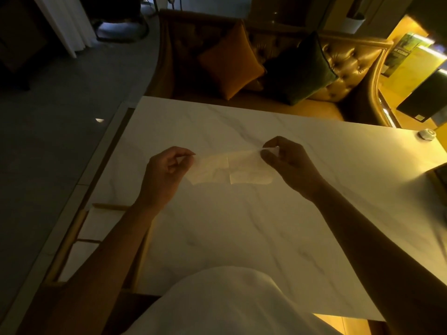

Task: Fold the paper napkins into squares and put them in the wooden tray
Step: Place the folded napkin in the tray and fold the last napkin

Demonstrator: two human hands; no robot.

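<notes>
A thin white paper napkin (232, 169) is stretched out just above the white marble table (242, 233), with fold creases across it. My left hand (167, 172) pinches its left top corner. My right hand (287, 160) pinches its right top corner. The napkin hangs down between them toward the tabletop. The wooden tray (72, 235) sits at the table's left edge under my left forearm, with white folded napkins (95, 224) in its compartments.
A leather sofa (338, 76) with an orange cushion (231, 61) and a dark green cushion (300, 71) stands behind the table. A small round object (426, 134) lies at the table's far right corner. Dark floor lies left.
</notes>
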